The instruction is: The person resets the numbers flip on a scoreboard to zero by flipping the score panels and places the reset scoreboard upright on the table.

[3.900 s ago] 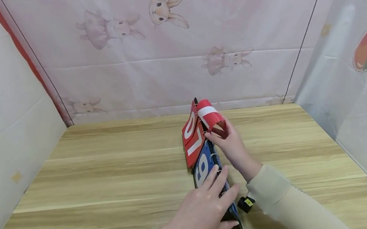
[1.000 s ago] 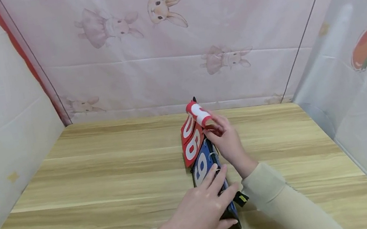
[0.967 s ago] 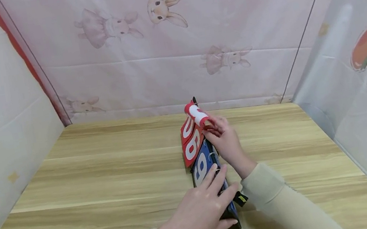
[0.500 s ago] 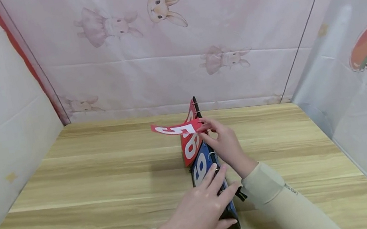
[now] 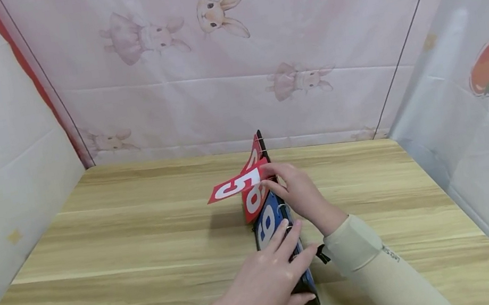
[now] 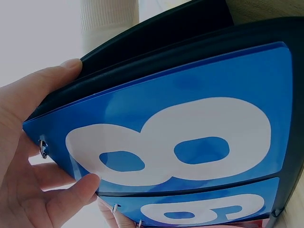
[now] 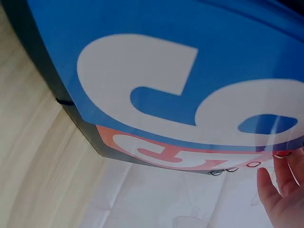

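A black flip scoreboard [image 5: 316, 299] with ring-bound number cards stands tent-like on the wooden table. My left hand [image 5: 258, 293] grips its near part across the top edge, beside the rings; in the left wrist view, the thumb touches the black cover near a blue card with an 8 [image 6: 247, 80]. Farther along, my right hand [image 5: 302, 196] pinches the ring-side end of a red card with a white 5 [image 5: 231, 187], which sticks out to the left. Below it hangs a red card with a round digit [image 5: 252, 210], partly covered. A blue number card [image 5: 274, 202] sits nearer me.
Around the scoreboard spreads the wooden table [image 5: 120, 249]. A pink rabbit-print backdrop [image 5: 199, 111] rises behind its far edge, with white printed sheets at the left [image 5: 9, 170] and right [image 5: 475, 135]. A small black item [image 5: 322, 255] shows beside my right cuff.
My right hand turned a curled red card over the top edge to the left, where it has straightened and lowered. The red digit beneath changed from 7 to a round one. My left hand stayed put.
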`<state>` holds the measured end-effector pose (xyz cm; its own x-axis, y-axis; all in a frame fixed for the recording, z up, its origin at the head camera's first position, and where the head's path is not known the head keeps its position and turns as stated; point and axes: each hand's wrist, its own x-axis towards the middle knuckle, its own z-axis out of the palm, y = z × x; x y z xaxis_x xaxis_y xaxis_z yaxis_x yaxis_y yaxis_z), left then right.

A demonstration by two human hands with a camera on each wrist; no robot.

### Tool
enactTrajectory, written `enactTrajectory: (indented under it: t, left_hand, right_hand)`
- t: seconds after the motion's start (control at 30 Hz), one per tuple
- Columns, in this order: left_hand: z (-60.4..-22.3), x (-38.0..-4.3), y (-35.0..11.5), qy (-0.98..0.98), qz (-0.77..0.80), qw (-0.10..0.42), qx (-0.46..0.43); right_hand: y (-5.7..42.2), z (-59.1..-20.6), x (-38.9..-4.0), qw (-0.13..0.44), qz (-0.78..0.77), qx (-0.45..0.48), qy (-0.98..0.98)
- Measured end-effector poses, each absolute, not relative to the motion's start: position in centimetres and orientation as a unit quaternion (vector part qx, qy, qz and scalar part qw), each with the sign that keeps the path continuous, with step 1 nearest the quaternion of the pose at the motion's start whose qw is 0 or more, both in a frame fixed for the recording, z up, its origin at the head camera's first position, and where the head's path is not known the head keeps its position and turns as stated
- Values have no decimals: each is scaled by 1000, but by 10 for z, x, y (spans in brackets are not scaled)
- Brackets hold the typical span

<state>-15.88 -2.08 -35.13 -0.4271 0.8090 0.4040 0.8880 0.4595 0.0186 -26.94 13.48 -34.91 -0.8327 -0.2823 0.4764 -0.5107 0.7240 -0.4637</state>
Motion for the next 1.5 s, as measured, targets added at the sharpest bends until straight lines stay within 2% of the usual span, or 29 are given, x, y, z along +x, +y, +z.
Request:
enactTrajectory:
  t: [0.2, 0.4, 0.5, 0.6, 0.7, 0.83, 0.93, 1.0, 1.27, 1.5]
  left_hand:
    - [-350, -159, -21, -837, -118, 169, -507]
    - [-349, -159, -21, -837, -108, 180, -506]
    - [-349, -159, -21, -836, -102, 188, -506]
    - [-349, -158, -21, -836, -106, 185, -506]
    - [-349, -158, -21, -836, -110, 181, -507]
    - [-349, -158, -22, -835, -107, 186, -506]
    - [-348, -158, -22, -834, -108, 192, -506]
    - [-347, -158, -22, -833, -112, 192, -506]
    - [-348, -156, -23, -834, -110, 174, -512]
    - [-351, -156, -21, -839, -109, 168, -505]
  right_hand:
    - [134, -347, -269, 169, 296, 224, -913]
    - [133, -345, -271, 184, 311, 243, -900]
    - [135, -350, -272, 190, 360, 241, -881]
    - [139, -362, -273, 173, 458, 215, -845]
    - [142, -374, -272, 123, 561, 155, -804]
    - [143, -387, -272, -7, 631, 52, -774]
    - [143, -392, -275, -94, 642, 30, -760]
    - [143, -394, -277, -118, 648, 40, -751]
    - [144, -397, -273, -93, 645, 17, -758]
    - [156, -389, -272, 22, 740, -34, -671]
